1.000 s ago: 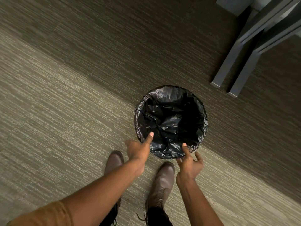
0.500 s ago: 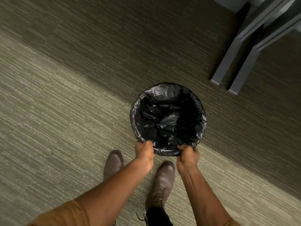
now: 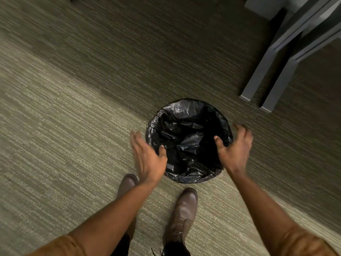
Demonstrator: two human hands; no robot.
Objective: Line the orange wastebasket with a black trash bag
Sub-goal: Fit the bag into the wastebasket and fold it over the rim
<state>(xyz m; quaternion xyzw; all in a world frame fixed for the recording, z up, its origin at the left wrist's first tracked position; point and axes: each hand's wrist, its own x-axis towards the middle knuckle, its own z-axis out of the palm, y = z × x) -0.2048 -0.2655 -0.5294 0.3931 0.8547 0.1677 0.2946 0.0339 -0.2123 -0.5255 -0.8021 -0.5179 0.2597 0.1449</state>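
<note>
A black trash bag (image 3: 186, 143) covers the round wastebasket on the carpet; its plastic is folded over the whole rim, so no orange shows. My left hand (image 3: 147, 156) hovers at the bin's left side, fingers spread, thumb over the rim. My right hand (image 3: 235, 148) is at the right side, fingers apart and curved, thumb over the bag's inside edge. Both hands are motion-blurred and hold nothing that I can see.
Grey furniture legs (image 3: 258, 78) stand on the carpet at the upper right, close behind the bin. My two brown boots (image 3: 184, 206) are just in front of it. Striped carpet (image 3: 64, 108) stretches to the left.
Both hands let go of the bag's near rim, opened, and moved apart to the left and right sides of the bin. The bin itself stayed put.
</note>
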